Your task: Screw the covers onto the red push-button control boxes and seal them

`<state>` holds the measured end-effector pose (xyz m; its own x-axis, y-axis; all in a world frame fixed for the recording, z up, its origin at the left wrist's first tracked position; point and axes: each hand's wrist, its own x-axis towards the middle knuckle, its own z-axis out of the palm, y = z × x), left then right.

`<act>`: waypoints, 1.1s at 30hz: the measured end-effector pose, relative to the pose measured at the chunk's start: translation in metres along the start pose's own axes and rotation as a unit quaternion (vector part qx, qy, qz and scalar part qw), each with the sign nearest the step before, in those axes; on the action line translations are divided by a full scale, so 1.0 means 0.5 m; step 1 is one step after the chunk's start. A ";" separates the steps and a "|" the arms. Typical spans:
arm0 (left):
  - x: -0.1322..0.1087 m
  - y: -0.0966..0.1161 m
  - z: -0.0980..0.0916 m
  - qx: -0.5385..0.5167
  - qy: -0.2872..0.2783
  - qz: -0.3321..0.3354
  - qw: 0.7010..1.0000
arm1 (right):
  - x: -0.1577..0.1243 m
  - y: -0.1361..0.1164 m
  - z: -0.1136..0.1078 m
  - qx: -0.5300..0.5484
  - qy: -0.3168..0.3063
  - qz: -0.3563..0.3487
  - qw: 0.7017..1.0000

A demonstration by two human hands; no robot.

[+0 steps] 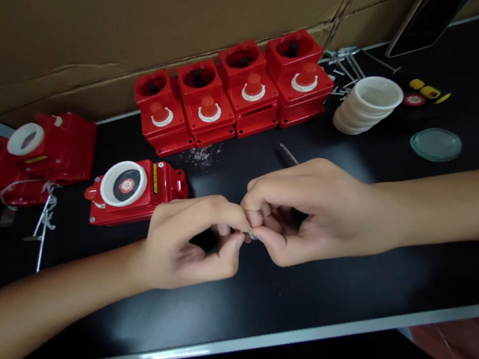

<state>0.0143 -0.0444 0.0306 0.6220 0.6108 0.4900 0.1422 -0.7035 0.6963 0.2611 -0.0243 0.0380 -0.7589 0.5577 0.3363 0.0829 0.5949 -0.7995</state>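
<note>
My left hand (198,240) and my right hand (308,212) meet fingertip to fingertip above the black table. Both are closed in a pinch. Between the thumbs and forefingers shows a tiny shiny piece (251,235), mostly covered by the fingers and too small to name. Just behind my left hand lies a red housing (136,189) with a white ring, a dark round face and a yellow label. Beyond my right hand, the tip of a thin metal rod (288,153) shows on the table.
Several red housings (209,110) with round openings stand along the cardboard wall (159,26). More red housings (56,146) sit at the left. To the right are white stacked rings (361,106), a glass disc (436,145), small yellow parts (429,91) and loose screws (345,67).
</note>
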 end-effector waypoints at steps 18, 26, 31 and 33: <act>-0.007 0.001 0.001 -0.028 0.003 -0.071 0.997 | -0.003 -0.002 -0.003 -0.040 0.026 -0.028 0.998; -0.006 0.002 0.007 -0.032 0.016 -0.069 0.997 | -0.002 -0.003 -0.001 -0.035 0.038 -0.039 0.998; -0.009 0.004 0.009 -0.031 0.026 -0.094 0.995 | -0.005 -0.003 -0.007 0.006 0.023 -0.024 0.999; -0.010 0.005 0.009 -0.031 0.032 -0.095 0.995 | -0.006 -0.001 -0.007 0.036 0.017 -0.019 0.999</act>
<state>0.0151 -0.0508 0.0275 0.5386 0.7532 0.3776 0.2034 -0.5512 0.8092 0.2655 -0.0244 0.0393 -0.7384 0.5553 0.3826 0.0068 0.5735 -0.8192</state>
